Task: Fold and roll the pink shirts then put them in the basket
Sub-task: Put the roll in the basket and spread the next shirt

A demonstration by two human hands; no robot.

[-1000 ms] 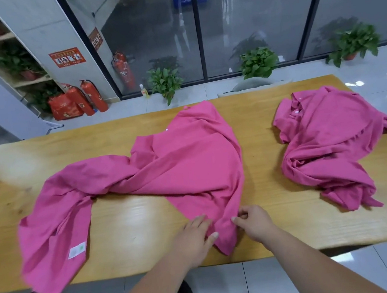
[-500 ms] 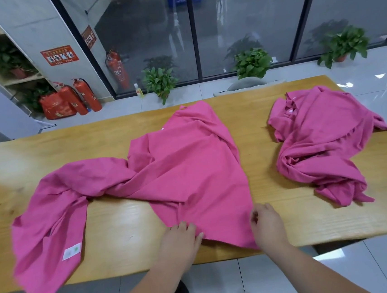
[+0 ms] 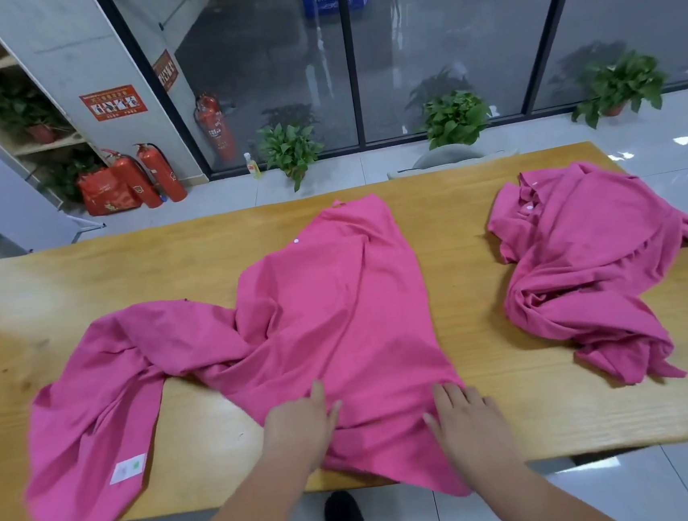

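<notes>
Pink shirt (image 3: 340,323) hem wider, flatter now

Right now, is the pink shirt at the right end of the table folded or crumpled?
Crumpled. The right shirt lies in a bunched heap with deep creases on the table.

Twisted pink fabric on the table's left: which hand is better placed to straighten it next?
Probably left: the left hand lies flat on the middle shirt nearest that twisted fabric; the right hand rests farther right on it.
</notes>
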